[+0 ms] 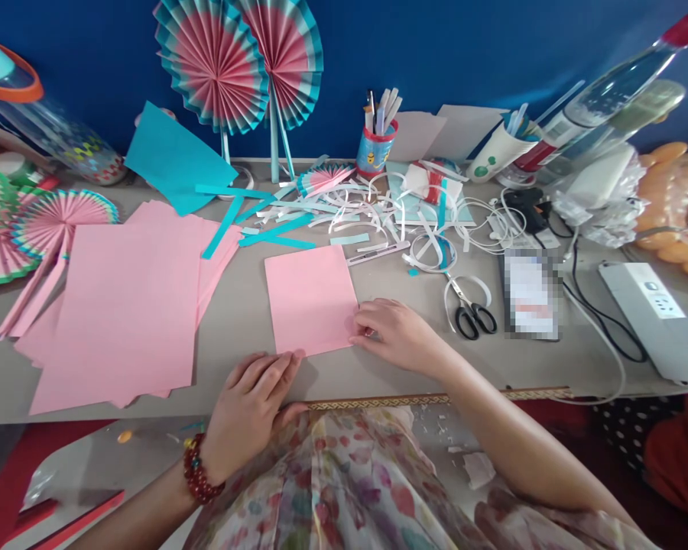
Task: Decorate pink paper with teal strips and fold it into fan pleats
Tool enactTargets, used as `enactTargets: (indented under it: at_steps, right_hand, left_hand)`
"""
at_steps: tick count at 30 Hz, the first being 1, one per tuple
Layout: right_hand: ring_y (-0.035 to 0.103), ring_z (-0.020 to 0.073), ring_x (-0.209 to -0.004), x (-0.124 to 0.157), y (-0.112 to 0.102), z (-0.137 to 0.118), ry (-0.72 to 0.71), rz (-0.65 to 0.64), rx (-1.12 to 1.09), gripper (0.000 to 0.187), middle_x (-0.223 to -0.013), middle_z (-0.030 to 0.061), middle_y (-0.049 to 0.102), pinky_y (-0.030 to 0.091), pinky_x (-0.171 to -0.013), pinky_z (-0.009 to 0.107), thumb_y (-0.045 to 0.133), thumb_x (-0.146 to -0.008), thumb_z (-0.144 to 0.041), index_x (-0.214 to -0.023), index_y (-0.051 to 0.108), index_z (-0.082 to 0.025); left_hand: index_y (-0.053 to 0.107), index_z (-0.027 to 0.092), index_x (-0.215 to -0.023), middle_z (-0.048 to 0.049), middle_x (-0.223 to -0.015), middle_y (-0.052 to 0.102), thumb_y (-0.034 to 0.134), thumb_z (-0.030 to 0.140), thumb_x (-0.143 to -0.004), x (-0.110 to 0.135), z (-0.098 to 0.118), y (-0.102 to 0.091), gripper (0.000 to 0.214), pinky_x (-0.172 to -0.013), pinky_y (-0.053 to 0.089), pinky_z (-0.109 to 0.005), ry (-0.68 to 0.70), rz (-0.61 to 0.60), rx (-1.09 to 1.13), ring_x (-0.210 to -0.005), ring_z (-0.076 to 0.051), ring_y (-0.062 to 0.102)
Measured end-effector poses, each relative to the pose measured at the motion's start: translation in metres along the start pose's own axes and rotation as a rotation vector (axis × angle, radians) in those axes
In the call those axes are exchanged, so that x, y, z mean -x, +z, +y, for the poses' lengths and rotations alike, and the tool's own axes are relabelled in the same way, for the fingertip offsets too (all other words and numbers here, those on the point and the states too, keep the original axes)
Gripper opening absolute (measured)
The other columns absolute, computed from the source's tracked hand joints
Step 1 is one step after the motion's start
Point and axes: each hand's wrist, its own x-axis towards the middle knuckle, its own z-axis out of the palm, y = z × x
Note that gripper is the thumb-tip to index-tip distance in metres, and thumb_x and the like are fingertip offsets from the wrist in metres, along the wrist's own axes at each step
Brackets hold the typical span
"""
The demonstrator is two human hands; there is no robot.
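Note:
A folded sheet of pink paper point(310, 299) lies flat on the table in front of me. My left hand point(259, 393) rests at its lower left edge, palm down, with the fingers stretched out and the thumb apart. Its fingertips touch the paper's bottom edge. At the lower right edge, my right hand point(391, 336) has its fingers curled in toward the thumb, pinching the paper's side. A white and grey utility knife point(378, 253) lies just beyond the paper's upper right corner. Larger pink sheets point(129, 305) are stacked loosely to the left.
Paper strips point(378, 210) in white and teal litter the back, near a pen cup point(375, 145). Black-handled scissors point(475, 317), a phone point(530, 294) and a power strip point(659, 298) lie right. Pleated paper fans point(215, 72) stand behind a teal sheet point(177, 164). A bottle point(608, 84) leans back right.

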Motion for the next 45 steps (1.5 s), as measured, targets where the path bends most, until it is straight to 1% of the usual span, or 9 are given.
enactTargets:
  at_steps: [10,17,26,31,39,45]
  right_hand:
    - [0.053,0.0169,-0.077,0.0004,0.0044,0.0044,-0.026,0.012,-0.028,0.015,-0.084,0.0033,0.063,0.034,-0.074,0.028,0.061,-0.091,-0.027,-0.077,0.058,-0.019]
    - [0.053,0.0172,-0.079,0.0025,0.0076,0.0063,-0.043,0.022,-0.027,0.016,-0.086,0.0038,0.063,0.034,-0.076,0.029,0.059,-0.093,-0.029,-0.079,0.058,-0.019]
    - [0.052,0.0175,-0.078,0.0037,0.0047,-0.0015,0.036,0.011,0.067,0.016,-0.086,0.0035,0.063,0.031,-0.073,0.029,0.06,-0.092,-0.03,-0.079,0.058,-0.02]
    - [0.054,0.0174,-0.078,0.0043,0.005,0.0011,0.093,0.021,0.086,0.022,-0.083,0.0027,0.063,0.031,-0.072,0.028,0.065,-0.09,-0.035,-0.077,0.057,-0.019]
    - [0.056,0.0172,-0.079,0.0068,0.0077,0.0038,0.084,0.055,0.06,0.025,-0.085,0.0025,0.063,0.031,-0.073,0.028,0.061,-0.093,-0.039,-0.078,0.057,-0.02]
    - [0.056,0.0174,-0.08,0.0077,0.0091,0.0047,0.087,0.053,0.055,0.025,-0.085,0.0015,0.063,0.032,-0.072,0.029,0.065,-0.09,-0.041,-0.079,0.058,-0.02]
  left_hand:
    - [0.046,0.013,-0.145,-0.01,-0.129,0.063,0.052,0.043,-0.097,-0.0004,-0.0009,-0.0006,0.057,-0.105,0.039,-0.04,-0.004,-0.002,-0.008,-0.111,-0.025,0.057]
    - [0.044,0.014,-0.146,-0.0103,-0.128,0.063,0.051,0.043,-0.096,-0.0003,-0.0014,-0.0001,0.058,-0.105,0.04,-0.041,-0.01,-0.011,-0.007,-0.112,-0.025,0.057]
    - [0.046,0.013,-0.145,-0.0092,-0.127,0.064,0.051,0.042,-0.097,-0.0016,-0.0005,-0.0021,0.057,-0.105,0.04,-0.041,-0.012,-0.011,0.013,-0.11,-0.024,0.057]
    - [0.047,0.013,-0.144,-0.0088,-0.126,0.065,0.05,0.042,-0.097,-0.0028,-0.0007,-0.0026,0.055,-0.106,0.039,-0.042,-0.009,-0.001,0.015,-0.11,-0.024,0.058]
    - [0.047,0.015,-0.145,-0.0093,-0.125,0.065,0.049,0.046,-0.097,-0.0028,-0.0038,-0.002,0.057,-0.108,0.037,-0.043,0.018,0.0,0.005,-0.11,-0.024,0.058]
    - [0.046,0.016,-0.146,-0.0095,-0.127,0.065,0.046,0.045,-0.099,-0.0012,-0.0071,-0.0031,0.055,-0.11,0.035,-0.042,0.044,-0.03,0.003,-0.112,-0.024,0.057]
